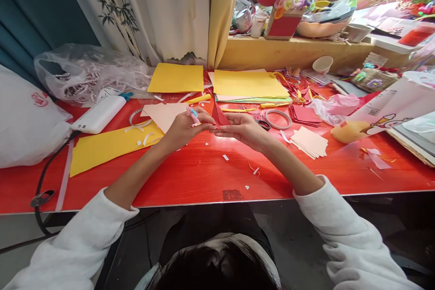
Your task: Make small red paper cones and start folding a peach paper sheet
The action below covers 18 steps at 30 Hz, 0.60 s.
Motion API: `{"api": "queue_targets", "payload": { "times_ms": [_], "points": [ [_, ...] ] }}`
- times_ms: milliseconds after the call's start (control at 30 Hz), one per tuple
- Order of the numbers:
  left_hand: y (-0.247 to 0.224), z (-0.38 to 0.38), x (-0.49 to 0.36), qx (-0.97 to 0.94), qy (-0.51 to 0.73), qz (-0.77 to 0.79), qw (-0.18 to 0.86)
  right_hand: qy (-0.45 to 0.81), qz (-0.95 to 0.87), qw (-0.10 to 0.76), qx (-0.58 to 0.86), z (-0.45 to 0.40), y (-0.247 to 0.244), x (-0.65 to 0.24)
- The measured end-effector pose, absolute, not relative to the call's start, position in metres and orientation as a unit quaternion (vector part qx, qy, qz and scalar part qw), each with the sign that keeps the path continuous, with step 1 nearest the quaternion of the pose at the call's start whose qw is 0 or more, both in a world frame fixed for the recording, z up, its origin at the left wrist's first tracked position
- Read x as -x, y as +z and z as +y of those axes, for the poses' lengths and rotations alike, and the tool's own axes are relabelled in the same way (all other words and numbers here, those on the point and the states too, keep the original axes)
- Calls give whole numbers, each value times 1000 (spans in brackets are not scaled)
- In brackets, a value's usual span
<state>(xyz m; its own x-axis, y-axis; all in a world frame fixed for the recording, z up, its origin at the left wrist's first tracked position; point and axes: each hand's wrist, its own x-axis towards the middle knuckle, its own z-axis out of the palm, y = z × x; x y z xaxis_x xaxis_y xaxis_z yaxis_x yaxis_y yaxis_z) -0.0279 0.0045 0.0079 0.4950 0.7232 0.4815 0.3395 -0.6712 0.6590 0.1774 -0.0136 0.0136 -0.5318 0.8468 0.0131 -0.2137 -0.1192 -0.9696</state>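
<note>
Just above the red table [204, 172], both my hands hold a folded piece of red paper [220, 115] that stands up in a pointed shape. My left hand [190, 128] is closed, with its fingertips at the paper's left side. A small pink and blue item [193, 116] sticks out among the left fingers; its kind I cannot make out. From the right, my right hand [243, 130] pinches the paper's lower part between thumb and fingers. Behind the hands lie yellow paper sheets [244, 82]. A pale pink sheet [163, 113] is beside the left hand.
Tape rolls [277, 119] and a stack of red paper squares [305, 115] lie to the right, near cream paper squares [308, 142] and a tilted drink cup [380, 108]. A white power strip [100, 113] and plastic bags [27, 118] stand left. Paper scraps dot the front.
</note>
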Motion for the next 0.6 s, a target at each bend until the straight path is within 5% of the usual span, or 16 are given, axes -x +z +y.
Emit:
{"api": "queue_targets", "payload": {
  "times_ms": [600],
  "points": [
    [5,2,19,-795,387,378,274,678,-534,362,352,-8,1,-176]
  ]
}}
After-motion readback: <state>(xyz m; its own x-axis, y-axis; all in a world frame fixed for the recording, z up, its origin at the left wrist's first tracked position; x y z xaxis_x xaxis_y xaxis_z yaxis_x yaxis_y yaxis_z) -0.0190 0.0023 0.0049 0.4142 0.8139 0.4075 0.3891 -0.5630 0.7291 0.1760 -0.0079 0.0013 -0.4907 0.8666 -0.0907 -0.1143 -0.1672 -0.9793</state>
